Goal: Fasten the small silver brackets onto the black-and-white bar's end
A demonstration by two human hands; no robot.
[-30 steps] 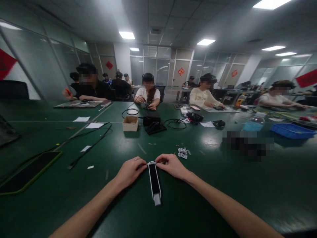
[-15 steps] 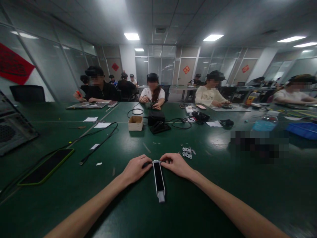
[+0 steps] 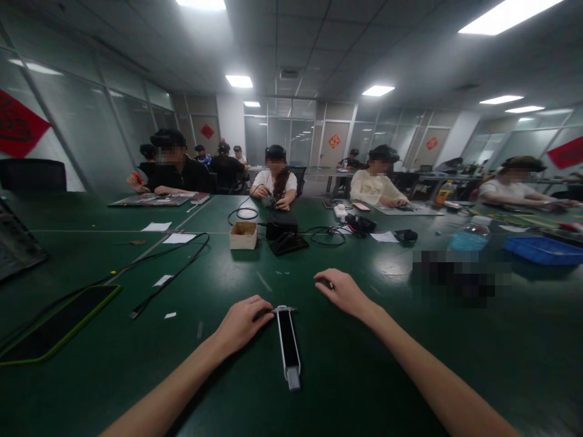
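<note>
A slim device (image 3: pixel 288 343) with a black face, white rim and grey near end lies lengthwise on the green table in front of me. My left hand (image 3: pixel 243 321) is closed at its far left corner, thumb and fingers pinched there. A thin metallic piece (image 3: pixel 293 310) sticks out to the right at that far end; its other side is hidden by my fingers. Off the device, my right hand (image 3: pixel 344 292) rests to the right with bent fingers apart. Something small glints between its thumb and fingers, too small to name. This hand covers the spot of the small metal parts.
Beyond my hands stand an open cardboard box (image 3: pixel 243 235) and a black box (image 3: pixel 281 226) with cables. At left lie a green-rimmed phone-like slab (image 3: pixel 59 328) and a black cable (image 3: pixel 168 280). A blue tray (image 3: pixel 542 250) and bottle (image 3: pixel 469 237) are right. Several people sit opposite.
My right hand has let go of the device's far end and moved right, over the small metal parts. The left hand stays at the device. The view has tilted up and turned slightly right.
</note>
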